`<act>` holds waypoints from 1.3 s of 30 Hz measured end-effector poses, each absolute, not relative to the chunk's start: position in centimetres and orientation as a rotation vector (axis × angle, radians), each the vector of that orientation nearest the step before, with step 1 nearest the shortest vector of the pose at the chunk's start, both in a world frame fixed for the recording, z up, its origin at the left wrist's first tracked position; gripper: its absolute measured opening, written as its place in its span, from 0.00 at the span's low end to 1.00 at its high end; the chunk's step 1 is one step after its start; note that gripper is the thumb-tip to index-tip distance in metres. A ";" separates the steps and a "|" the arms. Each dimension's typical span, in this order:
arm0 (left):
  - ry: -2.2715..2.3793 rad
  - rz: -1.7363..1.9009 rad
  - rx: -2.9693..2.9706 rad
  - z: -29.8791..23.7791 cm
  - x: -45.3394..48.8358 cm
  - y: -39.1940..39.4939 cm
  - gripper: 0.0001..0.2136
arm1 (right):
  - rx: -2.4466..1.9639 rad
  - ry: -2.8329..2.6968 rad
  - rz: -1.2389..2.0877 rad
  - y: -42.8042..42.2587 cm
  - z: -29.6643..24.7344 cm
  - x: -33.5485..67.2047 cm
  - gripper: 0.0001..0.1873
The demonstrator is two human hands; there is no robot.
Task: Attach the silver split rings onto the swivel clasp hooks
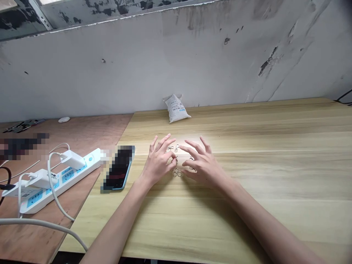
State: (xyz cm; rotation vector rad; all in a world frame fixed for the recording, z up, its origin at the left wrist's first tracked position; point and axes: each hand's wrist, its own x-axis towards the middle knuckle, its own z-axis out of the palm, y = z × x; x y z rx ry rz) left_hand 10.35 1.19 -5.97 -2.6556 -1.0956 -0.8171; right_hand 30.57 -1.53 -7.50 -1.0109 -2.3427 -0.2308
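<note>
My left hand (158, 161) is closed in a pinch, thumb against index finger, on a small metal piece (176, 160) that looks like a ring or clasp; its other fingers stretch forward. Facing it, my right hand (202, 161) has its fingers spread and apart. Small metal clasps (191, 160) lie under those fingers, partly covered. Between the hands, close to me, several metal split rings (177, 172) lie on the tabletop. Farther off, more clasps (176, 148) rest beyond the left thumb, some half hidden behind its fingers.
A filled plastic bag (177, 108) with a printed label stands by the wall. Left of my hands lies a phone (118, 169). A white power strip (66, 182) with chargers and cables sits on the reddish board (90, 134) beside the light wooden table (264, 146).
</note>
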 end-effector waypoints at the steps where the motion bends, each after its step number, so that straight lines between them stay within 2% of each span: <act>1: -1.058 -0.830 -2.654 -5.9 10.4 1.2 0.06 | -1.041 -2.323 -0.226 -1.4 -7.5 30.8 0.12; 7: -0.895 -0.885 -2.583 -5.6 10.9 0.6 0.05 | -1.174 -2.249 -0.051 -1.1 -8.1 30.9 0.15; 17: -0.840 -0.914 -2.557 -5.6 11.0 0.4 0.05 | -1.146 -2.194 0.117 -0.9 -8.5 30.8 0.09; 27: -0.835 -0.909 -2.578 -5.8 11.1 0.4 0.06 | -1.111 -2.208 0.144 -0.7 -8.8 30.9 0.06; 39: -0.812 -0.997 -2.577 -5.7 11.3 0.1 0.05 | -0.994 -2.269 0.385 -0.5 -8.4 31.6 0.07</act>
